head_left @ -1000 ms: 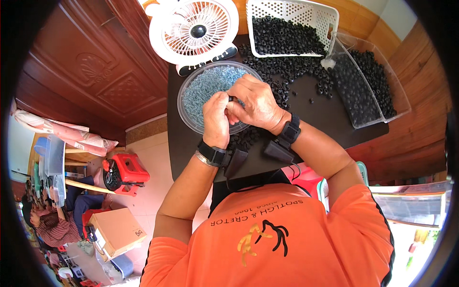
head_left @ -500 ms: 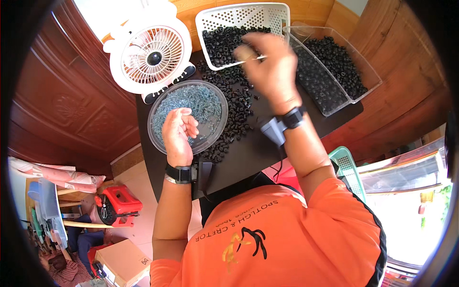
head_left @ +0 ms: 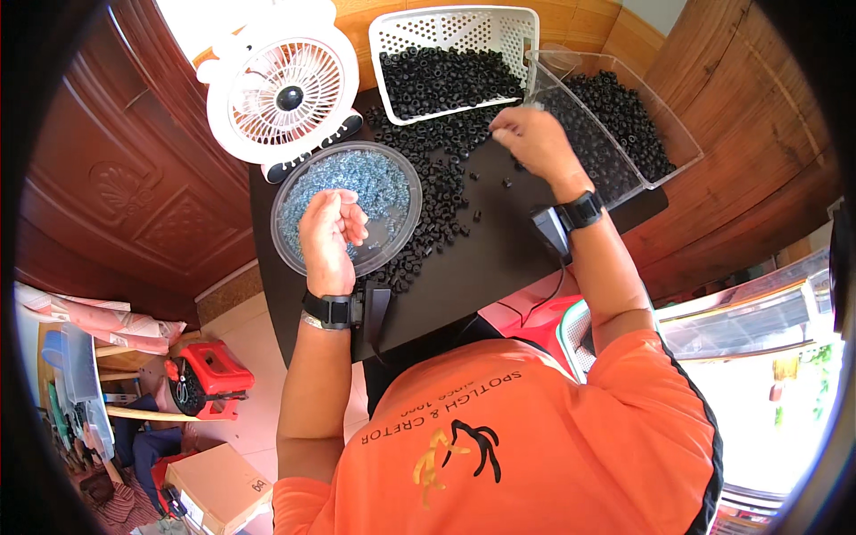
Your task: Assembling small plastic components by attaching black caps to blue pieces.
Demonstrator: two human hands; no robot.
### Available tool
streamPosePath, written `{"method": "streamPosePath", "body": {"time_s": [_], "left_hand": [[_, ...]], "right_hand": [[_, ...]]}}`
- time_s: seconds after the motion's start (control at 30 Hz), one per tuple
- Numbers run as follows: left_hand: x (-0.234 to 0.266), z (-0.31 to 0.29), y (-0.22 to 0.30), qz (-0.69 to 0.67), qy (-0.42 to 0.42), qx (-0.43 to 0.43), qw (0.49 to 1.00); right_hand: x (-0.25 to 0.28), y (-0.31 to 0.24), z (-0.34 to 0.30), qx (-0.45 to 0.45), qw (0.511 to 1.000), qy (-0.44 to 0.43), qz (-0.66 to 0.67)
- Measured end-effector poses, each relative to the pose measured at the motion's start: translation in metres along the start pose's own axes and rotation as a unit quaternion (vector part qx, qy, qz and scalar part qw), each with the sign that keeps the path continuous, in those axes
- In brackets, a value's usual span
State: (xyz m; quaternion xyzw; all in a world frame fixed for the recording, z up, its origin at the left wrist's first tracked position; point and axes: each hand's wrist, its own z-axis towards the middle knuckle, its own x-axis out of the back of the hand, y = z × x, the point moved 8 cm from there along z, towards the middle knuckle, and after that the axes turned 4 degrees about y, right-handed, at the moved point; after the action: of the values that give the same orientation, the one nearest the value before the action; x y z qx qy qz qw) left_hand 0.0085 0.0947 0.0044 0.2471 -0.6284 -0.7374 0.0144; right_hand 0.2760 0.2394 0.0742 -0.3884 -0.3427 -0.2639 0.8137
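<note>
My left hand (head_left: 328, 239) hovers over the near edge of a round clear lid-like tray (head_left: 283, 242). Its fingers curl in toward the thumb, and what they hold, if anything, is hidden. Small bluish see-through pieces (head_left: 361, 174) cover much of the tray. My right hand (head_left: 539, 147) is at the right side of a loose heap of small black ring-like parts (head_left: 437, 201), thumb and forefinger pinched together. Whatever is at those fingertips is too small to make out. Each wrist wears a dark strap with a small device on it.
Behind the heap stands a white perforated basket (head_left: 455, 20) of black parts. A clear two-part plastic bin (head_left: 687, 169) with more of them is at the back right. A white fan (head_left: 287, 94) stands left, beside the tray, on the dark table (head_left: 499, 259).
My right hand has moved from in front of the white basket down and right to the edge of the black heap, its fingers now pinched. My left hand has barely moved.
</note>
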Motion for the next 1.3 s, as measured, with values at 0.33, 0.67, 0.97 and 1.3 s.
{"method": "streamPosePath", "body": {"time_s": [0.33, 0.67, 0.97, 1.3], "left_hand": [[0.000, 0.003, -0.007, 0.002, 0.010, 0.014, 1.000], [-0.007, 0.001, -0.012, 0.041, -0.044, 0.046, 0.997], [-0.014, 0.000, -0.017, -0.014, -0.073, 0.048, 0.996], [-0.020, -0.003, -0.008, -0.019, -0.082, 0.054, 0.995]], "right_hand": [[-0.088, 0.009, 0.011, 0.075, 0.984, -0.134, -0.092], [-0.037, -0.086, -0.011, 0.139, 0.989, -0.008, 0.048], [-0.054, -0.160, -0.036, 0.254, 0.942, -0.018, 0.221], [-0.065, -0.161, -0.033, 0.201, 0.934, -0.017, 0.294]]}}
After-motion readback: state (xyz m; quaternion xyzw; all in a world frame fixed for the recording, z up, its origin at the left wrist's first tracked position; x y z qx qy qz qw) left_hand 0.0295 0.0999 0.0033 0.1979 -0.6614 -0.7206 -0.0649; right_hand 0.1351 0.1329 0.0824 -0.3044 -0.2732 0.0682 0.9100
